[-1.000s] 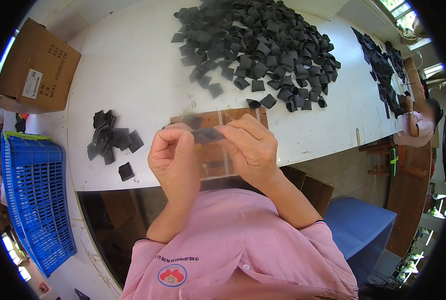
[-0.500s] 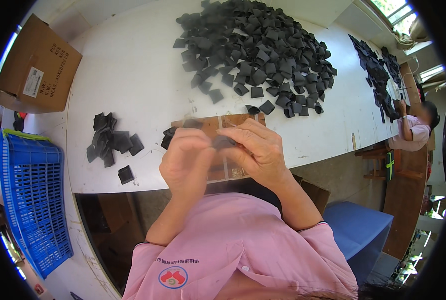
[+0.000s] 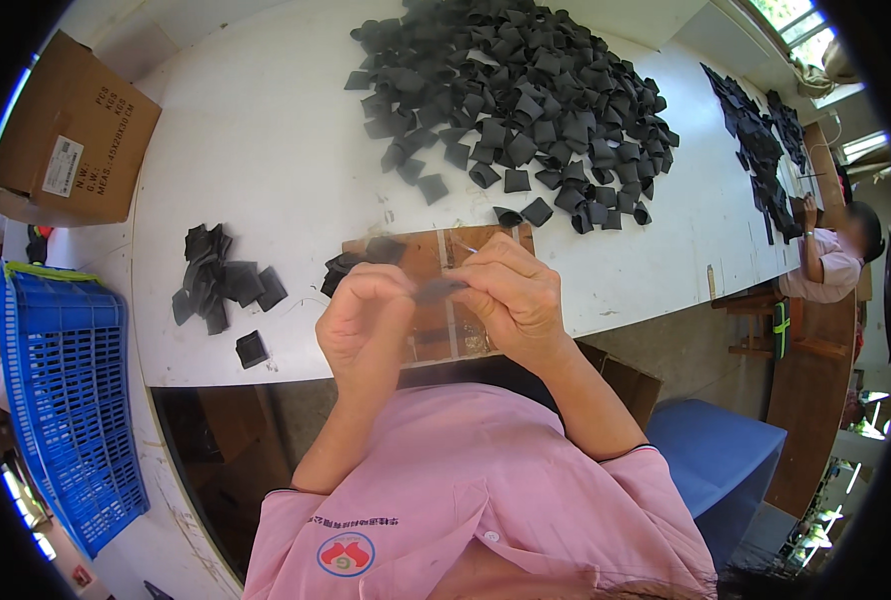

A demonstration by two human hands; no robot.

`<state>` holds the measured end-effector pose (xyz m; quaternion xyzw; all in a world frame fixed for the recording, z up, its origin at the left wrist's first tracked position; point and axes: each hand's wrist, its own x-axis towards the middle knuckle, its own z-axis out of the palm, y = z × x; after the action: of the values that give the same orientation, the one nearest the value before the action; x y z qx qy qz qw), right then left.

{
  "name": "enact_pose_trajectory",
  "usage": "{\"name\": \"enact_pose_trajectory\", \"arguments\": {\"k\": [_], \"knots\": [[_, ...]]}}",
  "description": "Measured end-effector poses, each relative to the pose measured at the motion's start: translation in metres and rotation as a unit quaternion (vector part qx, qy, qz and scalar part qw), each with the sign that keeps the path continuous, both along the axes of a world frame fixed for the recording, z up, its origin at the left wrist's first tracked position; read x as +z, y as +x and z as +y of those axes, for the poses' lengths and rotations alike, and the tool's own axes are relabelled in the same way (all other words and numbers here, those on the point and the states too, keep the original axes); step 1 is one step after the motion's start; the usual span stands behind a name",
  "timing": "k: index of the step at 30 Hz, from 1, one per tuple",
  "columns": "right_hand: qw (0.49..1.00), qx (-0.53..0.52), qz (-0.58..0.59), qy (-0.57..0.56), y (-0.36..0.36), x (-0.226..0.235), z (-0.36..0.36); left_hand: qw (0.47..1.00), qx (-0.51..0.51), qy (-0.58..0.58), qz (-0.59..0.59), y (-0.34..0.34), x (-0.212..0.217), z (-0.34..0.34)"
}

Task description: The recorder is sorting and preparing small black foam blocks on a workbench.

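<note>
My left hand (image 3: 363, 318) and my right hand (image 3: 514, 300) are raised over a brown board (image 3: 481, 343) at the table's near edge. Between their fingertips is a small black fabric piece (image 3: 439, 290), pinched from both sides and partly hidden. A thin, light, pointed tool (image 3: 465, 246) sticks out above my right fingers; its kind is too small to tell. Just beyond my left hand, more black pieces (image 3: 338, 274) lie partly on the board. Farther left on the table is a small heap of flat black pieces (image 3: 206, 270), with a single piece (image 3: 252, 349) nearer me.
A large pile of folded black fabric pieces (image 3: 526, 110) covers the far middle of the white table (image 3: 266, 130). At left stand a cardboard box (image 3: 76, 130) and a blue plastic crate (image 3: 76, 400). A co-worker (image 3: 831, 260) handles black strips (image 3: 756, 150) at the far right.
Both hands have shifted slightly, with the black piece still between them. The thin pointed tip above my right fingers shows more clearly now.
</note>
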<state>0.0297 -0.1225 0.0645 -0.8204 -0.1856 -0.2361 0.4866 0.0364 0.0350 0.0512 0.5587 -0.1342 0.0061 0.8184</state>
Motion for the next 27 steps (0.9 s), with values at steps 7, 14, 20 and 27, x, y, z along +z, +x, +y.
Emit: {"name": "enact_pose_trajectory", "arguments": {"k": [7, 14, 20, 27], "knots": [[0.999, -0.015, 0.021, -0.020, -0.002, 0.009, 0.000, 0.970, -0.065, 0.202, -0.118, 0.019, 0.020, -0.003], [0.997, -0.039, -0.036, -0.051, -0.004, 0.000, 0.009, 0.968, 0.011, 0.170, -0.182, 0.017, 0.008, -0.005], [0.988, -0.080, -0.079, -0.109, -0.001, -0.003, 0.010, 0.962, 0.055, 0.207, -0.168, 0.015, -0.002, -0.010], [0.985, -0.081, -0.057, -0.143, -0.001, 0.013, 0.013, 0.951, 0.024, 0.307, -0.001, 0.006, 0.003, -0.003]]}}
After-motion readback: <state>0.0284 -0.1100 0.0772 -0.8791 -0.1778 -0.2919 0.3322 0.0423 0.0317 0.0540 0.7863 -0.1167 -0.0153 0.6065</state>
